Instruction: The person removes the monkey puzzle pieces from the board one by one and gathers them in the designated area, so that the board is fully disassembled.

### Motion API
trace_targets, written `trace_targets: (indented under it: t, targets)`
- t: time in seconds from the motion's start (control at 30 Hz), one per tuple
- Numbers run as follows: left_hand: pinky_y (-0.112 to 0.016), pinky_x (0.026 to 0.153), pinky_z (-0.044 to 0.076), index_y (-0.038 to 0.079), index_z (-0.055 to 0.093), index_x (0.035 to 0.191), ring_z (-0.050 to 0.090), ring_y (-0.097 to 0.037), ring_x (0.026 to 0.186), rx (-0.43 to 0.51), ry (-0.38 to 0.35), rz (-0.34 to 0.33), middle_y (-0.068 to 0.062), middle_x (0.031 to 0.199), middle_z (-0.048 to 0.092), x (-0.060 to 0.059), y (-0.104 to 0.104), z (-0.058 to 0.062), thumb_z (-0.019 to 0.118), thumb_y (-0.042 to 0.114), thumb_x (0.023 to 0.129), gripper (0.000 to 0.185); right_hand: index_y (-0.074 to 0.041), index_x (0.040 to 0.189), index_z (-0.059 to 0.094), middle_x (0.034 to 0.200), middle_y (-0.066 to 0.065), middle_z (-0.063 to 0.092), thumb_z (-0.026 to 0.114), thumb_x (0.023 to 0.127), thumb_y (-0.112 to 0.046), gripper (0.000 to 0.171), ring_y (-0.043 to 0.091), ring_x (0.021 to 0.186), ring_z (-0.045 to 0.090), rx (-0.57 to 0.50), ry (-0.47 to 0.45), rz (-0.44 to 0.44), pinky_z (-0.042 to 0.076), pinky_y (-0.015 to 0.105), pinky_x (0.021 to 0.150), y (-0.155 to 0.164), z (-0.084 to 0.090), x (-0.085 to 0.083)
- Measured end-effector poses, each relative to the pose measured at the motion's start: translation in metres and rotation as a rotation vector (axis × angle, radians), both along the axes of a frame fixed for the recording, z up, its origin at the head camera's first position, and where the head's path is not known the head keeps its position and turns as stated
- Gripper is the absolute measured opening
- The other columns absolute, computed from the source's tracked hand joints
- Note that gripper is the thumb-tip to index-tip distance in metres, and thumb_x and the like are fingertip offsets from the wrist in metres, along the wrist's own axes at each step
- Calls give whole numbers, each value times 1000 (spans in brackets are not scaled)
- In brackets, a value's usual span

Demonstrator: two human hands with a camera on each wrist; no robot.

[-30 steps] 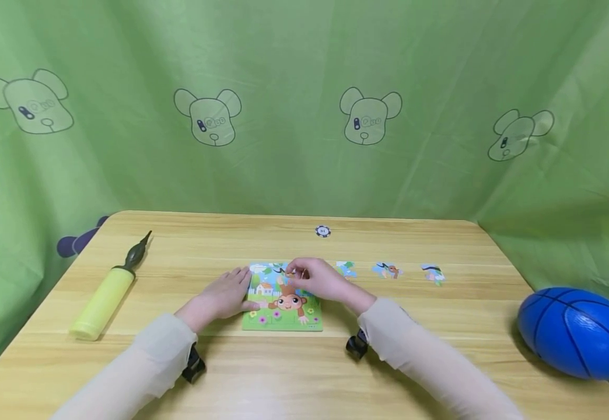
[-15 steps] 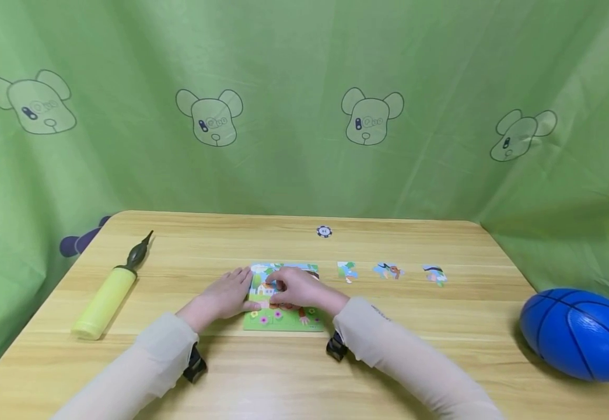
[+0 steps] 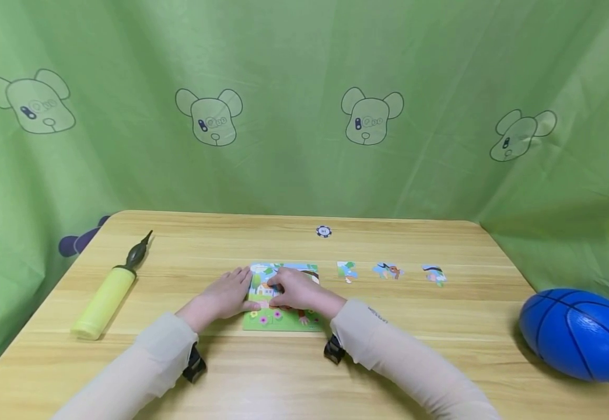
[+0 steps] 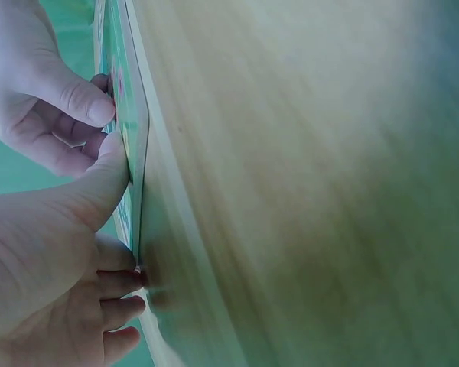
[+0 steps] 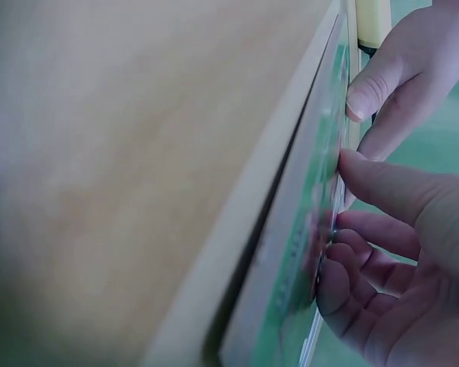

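A colourful monkey puzzle board (image 3: 283,319) lies flat on the wooden table (image 3: 304,373), in the middle. My left hand (image 3: 237,287) rests at the board's left edge, fingers straight on the table and thumb pressing the board (image 4: 135,115). My right hand (image 3: 289,290) sits on the board's middle, its fingers curled and pinching a puzzle piece against the picture. In the right wrist view the thumb and fingertips (image 5: 344,229) meet the board (image 5: 298,260); the piece itself is mostly hidden. Three loose pieces (image 3: 346,271) (image 3: 387,270) (image 3: 434,274) lie in a row to the right.
A yellow hand pump (image 3: 105,297) lies at the left. A blue ball (image 3: 577,333) sits at the table's right edge. A small round chip (image 3: 324,231) lies beyond the board. Green cloth (image 3: 304,116) hangs behind the table.
My right hand came from the board's upper right down and left onto its middle with the piece. The left hand has stayed put.
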State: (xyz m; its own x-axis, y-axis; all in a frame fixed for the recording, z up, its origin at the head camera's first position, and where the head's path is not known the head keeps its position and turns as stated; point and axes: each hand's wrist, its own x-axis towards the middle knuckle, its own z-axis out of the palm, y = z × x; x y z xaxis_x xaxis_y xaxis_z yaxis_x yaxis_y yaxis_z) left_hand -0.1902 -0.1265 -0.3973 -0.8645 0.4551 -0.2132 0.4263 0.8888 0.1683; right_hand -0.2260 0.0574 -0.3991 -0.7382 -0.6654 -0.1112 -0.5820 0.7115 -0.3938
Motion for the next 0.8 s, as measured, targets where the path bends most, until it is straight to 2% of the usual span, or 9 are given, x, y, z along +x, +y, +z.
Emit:
trace_targets:
  t: [0.2, 0.43, 0.6, 0.7, 0.8]
  targets:
    - [-47, 108, 18, -13, 27, 138, 20, -39, 133, 7, -2, 3, -26, 145, 21, 1, 0, 2, 50, 46, 91, 79, -4, 116, 62, 87, 0, 54, 74, 79, -23, 44, 12, 74, 46, -44, -19, -12, 43, 24, 64, 0, 1, 1]
    - [-47, 108, 18, -12, 27, 138, 20, -39, 133, 4, -6, 2, -26, 145, 21, 2, 0, 0, 50, 47, 91, 79, -6, 110, 62, 81, 0, 52, 74, 79, -17, 35, 11, 68, 46, -107, -61, -30, 42, 24, 60, 2, -1, 0]
    - [-47, 108, 18, -13, 27, 138, 19, -39, 133, 10, -9, 11, -27, 145, 21, 3, 0, 0, 50, 47, 90, 80, -8, 104, 61, 75, 2, 53, 65, 85, -7, 19, 10, 53, 46, -247, -150, -74, 42, 22, 47, 4, -3, -1]
    - [-48, 108, 18, -13, 27, 137, 20, -40, 133, 21, -5, 9, -27, 145, 22, 2, 0, 0, 51, 46, 90, 80, -10, 99, 60, 75, 2, 54, 59, 89, -5, 11, 10, 45, 44, -331, -224, -123, 38, 21, 38, 5, -3, -1]
    - [-48, 108, 18, -13, 27, 137, 20, -40, 132, 31, 1, 6, -27, 145, 22, 1, 0, 0, 51, 46, 90, 80, -12, 95, 59, 76, 3, 54, 56, 91, -6, 7, 10, 42, 42, -386, -283, -162, 36, 21, 34, 6, -2, 0]
